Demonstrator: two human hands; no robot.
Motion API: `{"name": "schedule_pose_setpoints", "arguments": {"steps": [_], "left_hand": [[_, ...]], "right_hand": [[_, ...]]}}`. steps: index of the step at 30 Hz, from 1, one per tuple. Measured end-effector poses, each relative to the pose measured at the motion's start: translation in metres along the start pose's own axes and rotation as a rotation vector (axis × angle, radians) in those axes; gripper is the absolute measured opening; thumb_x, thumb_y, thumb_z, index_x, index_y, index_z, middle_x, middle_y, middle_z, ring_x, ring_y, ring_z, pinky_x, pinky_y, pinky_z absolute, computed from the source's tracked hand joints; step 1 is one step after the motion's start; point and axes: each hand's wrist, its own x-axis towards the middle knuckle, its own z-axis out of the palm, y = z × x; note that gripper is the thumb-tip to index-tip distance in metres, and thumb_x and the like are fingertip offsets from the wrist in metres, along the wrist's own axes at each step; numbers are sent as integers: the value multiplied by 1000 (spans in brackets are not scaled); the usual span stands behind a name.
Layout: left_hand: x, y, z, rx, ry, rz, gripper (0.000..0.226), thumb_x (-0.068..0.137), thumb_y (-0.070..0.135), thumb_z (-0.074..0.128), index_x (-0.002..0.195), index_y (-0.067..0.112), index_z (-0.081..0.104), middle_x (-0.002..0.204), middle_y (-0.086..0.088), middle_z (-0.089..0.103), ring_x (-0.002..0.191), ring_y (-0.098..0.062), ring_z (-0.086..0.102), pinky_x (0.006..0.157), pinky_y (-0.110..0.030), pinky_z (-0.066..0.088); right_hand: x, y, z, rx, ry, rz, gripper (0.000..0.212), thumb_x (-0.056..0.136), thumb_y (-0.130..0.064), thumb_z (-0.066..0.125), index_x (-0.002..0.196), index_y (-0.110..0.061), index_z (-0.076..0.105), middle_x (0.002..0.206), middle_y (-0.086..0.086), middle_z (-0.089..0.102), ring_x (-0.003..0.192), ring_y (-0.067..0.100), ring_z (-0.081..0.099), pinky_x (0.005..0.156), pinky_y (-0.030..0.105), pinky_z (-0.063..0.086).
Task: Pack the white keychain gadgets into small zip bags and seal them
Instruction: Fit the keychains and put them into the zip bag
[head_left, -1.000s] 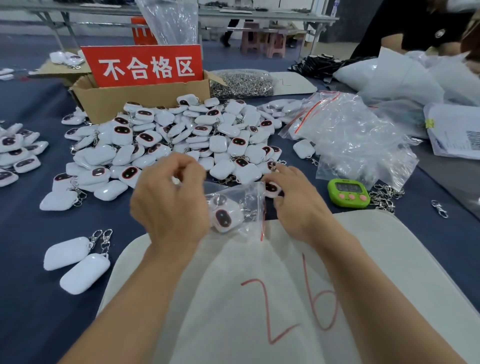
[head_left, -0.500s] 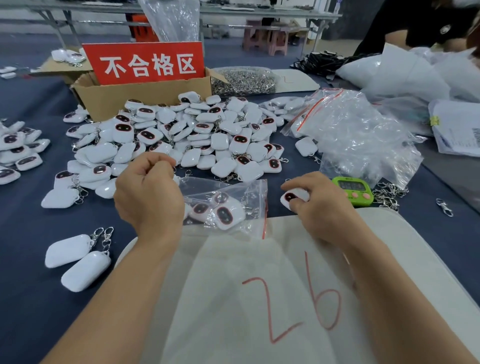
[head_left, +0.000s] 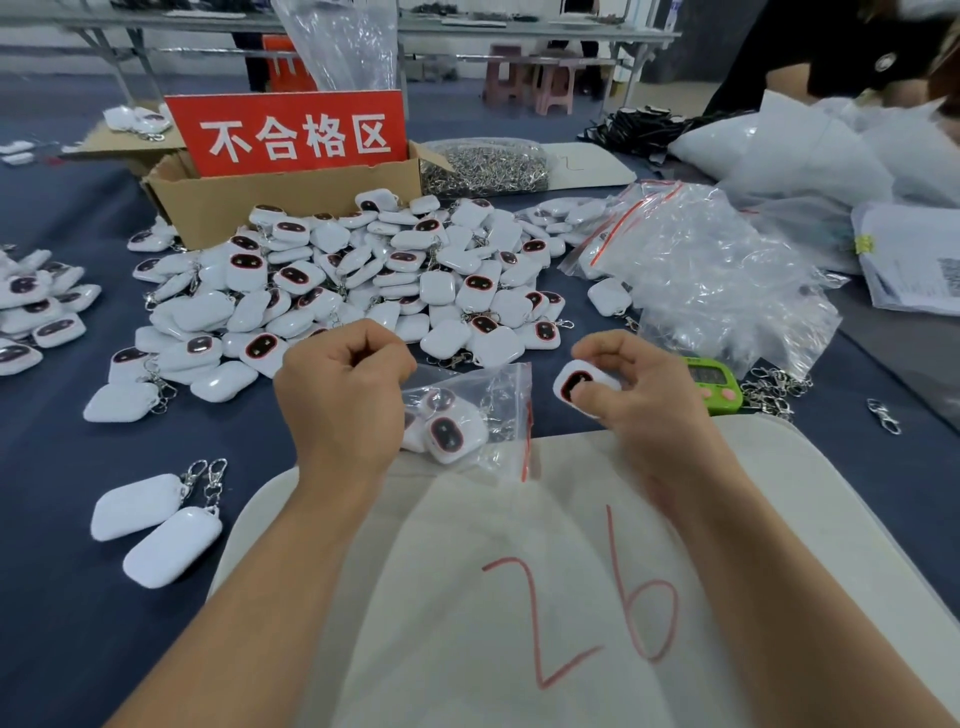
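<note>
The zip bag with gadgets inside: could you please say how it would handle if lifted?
Probably floppy: the zip bag is thin, crinkled film. It would likely sag under the gadgets bunched inside. If its red-striped end is unsealed, they might slip out.

Red sign: "不合格区"; white cloth: "26".

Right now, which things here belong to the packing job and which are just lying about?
In the job: left hand gripping the zip bag; right hand holding a gadget; gadget pile; spare bags.
Lying about: timer; cardboard box with red sign; loose clips; papers.
</note>
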Motion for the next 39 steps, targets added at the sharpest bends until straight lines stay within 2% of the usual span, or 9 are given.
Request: {"name": "schedule_pose_setpoints", "arguments": {"steps": [3,6,8,12,20,24,29,35,39], "left_hand": [[0,-1,-1,-27,48,-9,16,61,11,55,57,19,68,48,7,54,52,-6,44,52,-19,35],[0,0,-1,-52,60,-7,19,62,10,54,56,21,68,49,9,55,52,-3,45,50,-13,33],[1,-1,-1,-54,60,-10,20,62,10,53,56,22,68,49,10,55,53,-3,46,51,-13,33],[-2,-1,2,-4,37,18,18,64,11,54,58,21,68,48,9,55,51,-4,45,51,-15,32],[15,-4,-14,-115,209,-88,22,59,10,51,54,21,69,48,6,49,50,-11,35,49,-23,28],[18,-5,-17,-134,250,-143,21,57,9,50,51,20,67,51,-1,48,52,-14,35,52,-25,29],[9,-2,-12,-40,195,-101,19,58,16,51,60,19,70,43,7,40,48,-16,32,53,-48,38],[10,-2,-13,-51,189,-94,20,61,14,51,60,20,70,46,7,47,50,-16,36,56,-44,37],[14,-2,-19,-60,240,-86,21,61,11,52,58,20,70,52,-7,52,52,-12,41,56,-29,32]], "right_hand": [[0,4,5,-57,30,-21,25,95,-6,66,100,-29,76,93,5,74,84,19,73,77,29,57],[0,7,7,-152,110,-60,19,99,-13,61,92,-29,68,83,3,69,72,14,62,67,30,51],[-1,5,8,7,133,-17,20,103,-11,55,95,-28,59,91,8,66,76,25,72,64,41,59],[-6,-3,13,304,101,52,10,105,-12,52,99,-19,55,92,23,66,61,32,73,47,31,52],[-2,-9,6,622,-37,286,22,103,-4,49,110,2,69,92,21,76,71,26,68,61,28,55],[-4,-7,6,545,-62,222,23,103,-2,45,107,5,67,86,20,75,63,23,61,55,26,42],[-6,-6,9,388,-95,176,26,103,-3,48,93,0,71,85,23,72,65,27,55,56,29,36],[-5,-6,9,326,-140,178,26,103,-7,50,90,-4,73,86,19,74,66,26,52,53,27,38],[-3,-7,11,266,-119,183,26,100,-7,51,86,-7,72,80,16,74,61,26,49,50,27,36]]}}
